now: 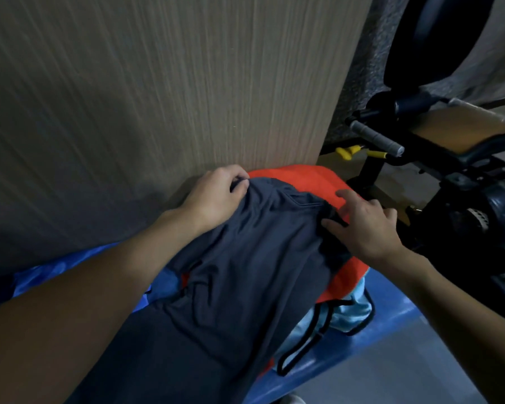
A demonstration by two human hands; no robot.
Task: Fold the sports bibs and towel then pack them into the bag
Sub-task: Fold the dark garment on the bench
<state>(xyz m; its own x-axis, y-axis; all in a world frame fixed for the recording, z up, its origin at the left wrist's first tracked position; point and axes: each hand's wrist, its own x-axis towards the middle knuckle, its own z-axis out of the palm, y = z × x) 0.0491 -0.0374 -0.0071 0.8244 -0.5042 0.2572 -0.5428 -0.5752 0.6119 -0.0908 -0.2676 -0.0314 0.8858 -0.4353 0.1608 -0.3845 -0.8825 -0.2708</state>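
Note:
A dark grey bag [254,258] lies spread over the pile in front of me. My left hand [216,196] grips its far left corner in closed fingers. At the bag's right edge my right hand [365,225] pinches the fabric by a black cord between thumb and fingers, with the index finger stretched out. An orange bib [309,179] shows under the bag at the far side and at the right. A light blue bib [347,313] with black trim sticks out below it, next to a black cord loop [301,351]. No towel can be told apart.
Everything rests on a blue surface [362,354]. A wood-grain panel [158,83] rises right behind the pile at the left and centre. Black exercise equipment [420,158] with a grey handle and tan padding stands close on the right. Grey floor lies at the lower right.

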